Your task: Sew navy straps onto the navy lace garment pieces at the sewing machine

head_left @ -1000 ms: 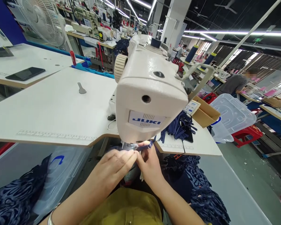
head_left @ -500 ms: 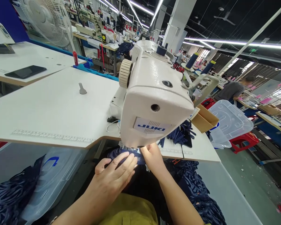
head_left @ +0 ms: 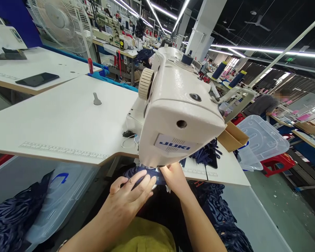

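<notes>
Fingers (head_left: pixel 140 190) spread, left hand (head_left: pixel 127 203) rests on navy cloth (head_left: pixel 160 179); right hand (head_left: pixel 176 180) hides its hold. Probably sewing; next needs straight, gentle pushing.

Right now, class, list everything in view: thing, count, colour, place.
Sewing machine: one, white, centre
Worktop: one, white, beneath machine
Fabric piece: one, navy, beneath machine
Strips: many, navy, worktop's right
Phone: one, black, left
Standing fan: one, white, upper left
Thread cones: two, navy, upper right
Cardboard box: one, brown, right
Tubs: at least two, clear, both sides
Background machines: many, pale, behind
Left hand: one, bare, fingers on fabric
Right hand: one, bare, fabric's right
</notes>
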The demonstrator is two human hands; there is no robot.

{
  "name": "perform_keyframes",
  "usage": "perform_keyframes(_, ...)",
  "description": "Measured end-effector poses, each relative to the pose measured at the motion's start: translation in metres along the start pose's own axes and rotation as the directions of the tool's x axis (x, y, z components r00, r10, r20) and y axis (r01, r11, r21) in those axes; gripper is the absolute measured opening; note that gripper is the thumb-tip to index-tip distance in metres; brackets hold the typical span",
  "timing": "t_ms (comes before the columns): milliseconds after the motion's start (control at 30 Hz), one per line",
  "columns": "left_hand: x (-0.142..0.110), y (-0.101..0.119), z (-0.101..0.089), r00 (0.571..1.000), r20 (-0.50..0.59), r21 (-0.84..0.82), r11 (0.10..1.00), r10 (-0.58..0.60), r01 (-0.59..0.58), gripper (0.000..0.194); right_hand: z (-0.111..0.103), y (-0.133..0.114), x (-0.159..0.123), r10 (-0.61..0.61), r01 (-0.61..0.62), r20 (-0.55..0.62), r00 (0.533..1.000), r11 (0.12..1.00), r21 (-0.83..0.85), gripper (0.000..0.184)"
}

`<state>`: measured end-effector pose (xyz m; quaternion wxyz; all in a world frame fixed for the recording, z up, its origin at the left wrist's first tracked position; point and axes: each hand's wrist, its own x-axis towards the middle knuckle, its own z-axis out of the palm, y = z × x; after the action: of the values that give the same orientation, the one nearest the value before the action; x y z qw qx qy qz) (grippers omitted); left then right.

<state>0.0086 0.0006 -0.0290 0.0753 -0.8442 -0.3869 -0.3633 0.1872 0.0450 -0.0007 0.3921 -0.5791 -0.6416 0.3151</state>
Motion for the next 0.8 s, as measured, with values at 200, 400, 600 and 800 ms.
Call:
perform_keyframes(200, -0.009, -0.006, -0.003, 0.992, 0.100, -0.020, 0.997, 0.073, -0.071, 0.037, 0.002, 0.003, -0.019, 0.059, -0.061, 0.016, 0.998, 0.986, 0.158, 0.014)
perform_keyframes(400, -0.004, 0.003, -0.005, 0.995, 0.097, -0.024, 1.000, 0.011, -0.008, 0.037, 0.013, 0.005, -0.017, 0.035, -0.023, -0.061, 0.998, 0.979, 0.201, 0.010)
perform_keyframes(600, -0.005, 0.005, -0.006, 0.997, 0.082, -0.026, 1.000, 0.004, -0.002, 0.044, 0.013, 0.005, -0.017, 0.032, -0.017, -0.069, 0.997, 0.980, 0.196, 0.007)
perform_keyframes(800, 0.003, 0.008, -0.008, 0.998, 0.054, 0.046, 0.999, 0.022, -0.024, 0.035, 0.011, 0.007, -0.011, 0.045, -0.035, -0.096, 0.994, 0.993, 0.111, 0.008)
